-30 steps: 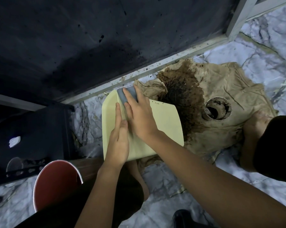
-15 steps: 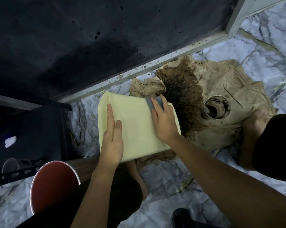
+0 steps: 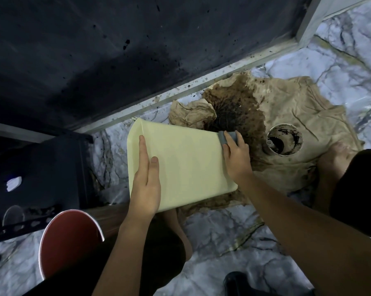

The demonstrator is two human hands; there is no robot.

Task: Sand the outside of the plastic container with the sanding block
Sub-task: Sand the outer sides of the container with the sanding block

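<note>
- Lying on its side over the marble floor (image 3: 233, 236), pale yellow plastic container (image 3: 186, 165), its near end overlapping a bare knee.
- Pressing flat on the container's left part with straight fingers: left hand (image 3: 146, 184).
- Gripping the grey sanding block (image 3: 227, 136) with curled fingers at the container's far right edge: right hand (image 3: 236, 157).
- Spreading just behind and to the right, partly under the container: stained beige cloth (image 3: 291, 116), dark brown blotch beside the block.
- Sitting on the cloth, near the right hand: round paint tub (image 3: 283, 139), dark residue inside.
- Standing at lower left: red bucket (image 3: 67, 242).
- Filling the far side: dark panel (image 3: 116, 50) with a speckled pale frame.
</note>
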